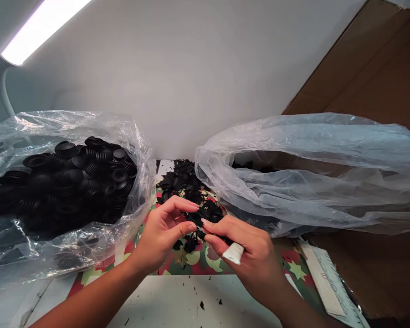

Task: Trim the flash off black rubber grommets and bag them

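Note:
My left hand is curled, its thumb and index finger around a small black rubber piece that is mostly hidden and blends into the dark scraps behind it. From the right, my right hand grips a slim tool with a white handle end. The tool's thin tip points at the black piece between my fingertips; its exact kind is hard to make out. Just beyond both hands lies a pile of black rubber scraps on a colourful star-patterned sheet.
At left, a clear plastic bag holds many ribbed black rubber parts. Another clear bag lies open at right, with some black pieces inside, beside a large cardboard box. A lamp shines at upper left. Black crumbs dot the white table edge.

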Tool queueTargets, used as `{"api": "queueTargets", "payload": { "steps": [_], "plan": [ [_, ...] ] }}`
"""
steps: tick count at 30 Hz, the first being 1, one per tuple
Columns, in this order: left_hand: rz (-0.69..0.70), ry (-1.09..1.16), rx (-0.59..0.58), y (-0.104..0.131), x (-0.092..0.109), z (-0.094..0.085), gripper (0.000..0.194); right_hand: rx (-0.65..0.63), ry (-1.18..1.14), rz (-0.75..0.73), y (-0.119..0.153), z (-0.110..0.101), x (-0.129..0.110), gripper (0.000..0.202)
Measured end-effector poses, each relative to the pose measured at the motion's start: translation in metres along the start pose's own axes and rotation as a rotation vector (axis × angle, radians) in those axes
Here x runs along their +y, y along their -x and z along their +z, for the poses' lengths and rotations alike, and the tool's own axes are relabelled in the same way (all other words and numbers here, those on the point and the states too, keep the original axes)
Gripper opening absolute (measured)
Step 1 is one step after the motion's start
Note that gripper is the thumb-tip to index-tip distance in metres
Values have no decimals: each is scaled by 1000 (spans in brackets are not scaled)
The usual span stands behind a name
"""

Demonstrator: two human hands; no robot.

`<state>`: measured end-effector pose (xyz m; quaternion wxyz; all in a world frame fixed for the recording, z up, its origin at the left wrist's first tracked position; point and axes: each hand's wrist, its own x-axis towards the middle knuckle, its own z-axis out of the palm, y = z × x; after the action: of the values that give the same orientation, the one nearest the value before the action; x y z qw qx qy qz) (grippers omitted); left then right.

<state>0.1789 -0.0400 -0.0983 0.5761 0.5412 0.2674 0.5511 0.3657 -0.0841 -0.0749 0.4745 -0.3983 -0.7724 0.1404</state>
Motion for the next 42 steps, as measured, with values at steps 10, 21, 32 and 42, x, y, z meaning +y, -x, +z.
{"api": "queueTargets", "payload": {
  "steps": [10, 21, 32, 42],
  "plan": [
    [19, -1, 50, 2, -1, 3, 18, 2, 26, -8, -1, 2, -2, 15],
    [30, -34, 74, 1, -1, 3, 17, 31, 62, -8, 2, 6, -1, 15],
    [88, -105, 87, 2, 2, 5, 14, -3, 75, 5, 0, 4, -3, 15],
    [74, -118, 84, 1, 3, 4, 16, -20, 47, 71, -1, 4, -2, 13]
  ]
}}
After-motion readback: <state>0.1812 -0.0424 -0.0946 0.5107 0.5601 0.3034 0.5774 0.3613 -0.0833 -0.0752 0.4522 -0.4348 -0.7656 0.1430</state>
